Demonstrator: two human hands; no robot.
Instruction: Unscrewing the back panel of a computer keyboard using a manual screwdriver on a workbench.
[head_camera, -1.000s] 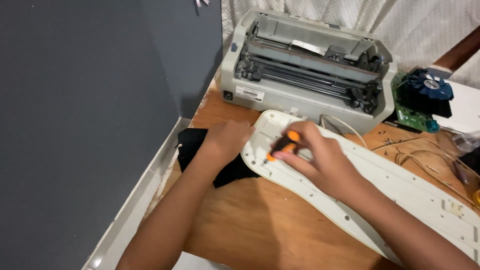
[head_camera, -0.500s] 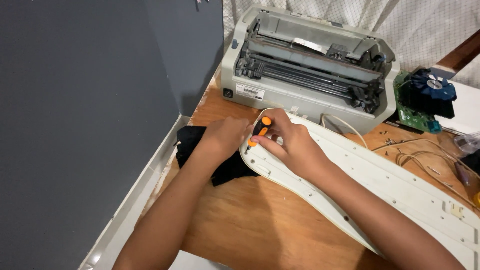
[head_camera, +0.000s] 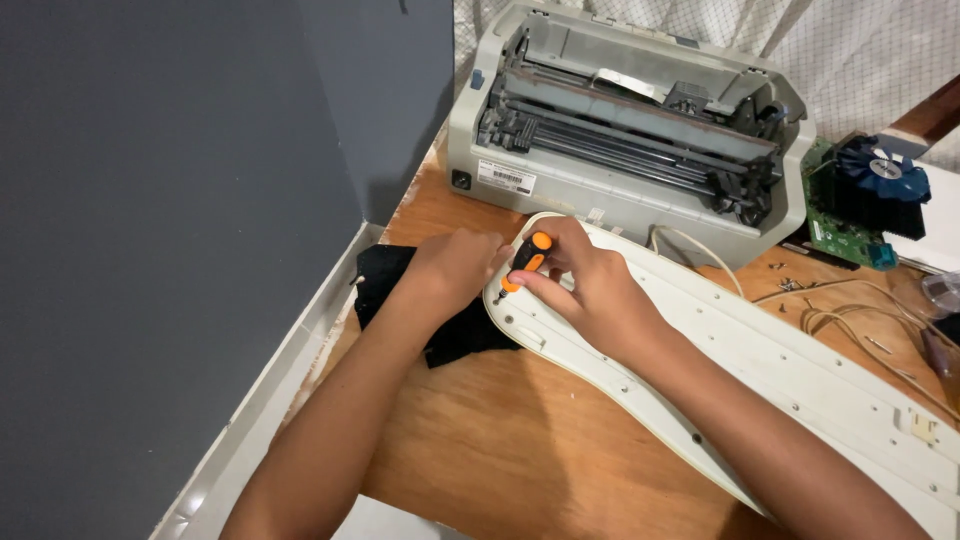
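Now, nearest to us, both forearms reach out over the wooden tabletop (head_camera: 520, 440). The right hand (head_camera: 590, 290) has its fingers curled and pinching a small screwdriver (head_camera: 525, 262) with an orange and black handle, its tip set down at the rounded end of the long cream-white plastic panel (head_camera: 790, 370) lying flat on the wood. The left hand (head_camera: 455, 265) sits just beside it, fingers pressed together against that same panel end, over a black cloth (head_camera: 400, 290). Further right, loose cream cables (head_camera: 860, 310) trail on the tabletop. Beyond the hands stands an open grey printer (head_camera: 630, 130), and to its right a green circuit board with a blue fan (head_camera: 865, 195).
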